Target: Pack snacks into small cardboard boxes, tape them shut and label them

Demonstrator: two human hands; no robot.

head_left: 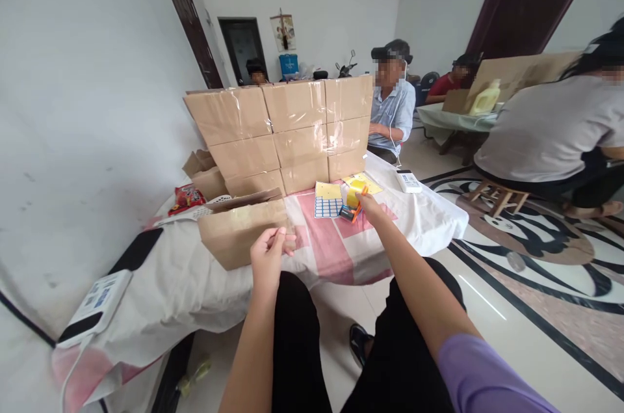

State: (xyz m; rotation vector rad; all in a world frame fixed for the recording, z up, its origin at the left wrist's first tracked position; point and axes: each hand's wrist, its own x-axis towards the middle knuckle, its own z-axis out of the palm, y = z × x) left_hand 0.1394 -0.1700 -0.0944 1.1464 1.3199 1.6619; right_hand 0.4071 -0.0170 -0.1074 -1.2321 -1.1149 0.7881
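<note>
My right hand (pixel 370 205) is wrapped round an orange tape dispenser (pixel 361 206) with a yellow roll of tape, just above the cloth-covered table. Beside the right corner of a small cardboard box (pixel 246 227) is my left hand (pixel 270 250), its thumb and fingers drawn together. Whatever sits between those fingers is too small to make out. The small box stands upright at the table's front, with an upper flap raised at its back. Under and left of the dispenser lies a sheet of blue-bordered labels (pixel 327 207), next to yellow sheets (pixel 363 183).
A wall of taped cardboard boxes (pixel 297 133) stands behind. On the left are a red snack packet (pixel 186 198), a black phone-like slab (pixel 136 249) and a white device (pixel 97 306). Another white device (pixel 408 181) lies at right. A co-worker (pixel 392 101) sits beyond the table.
</note>
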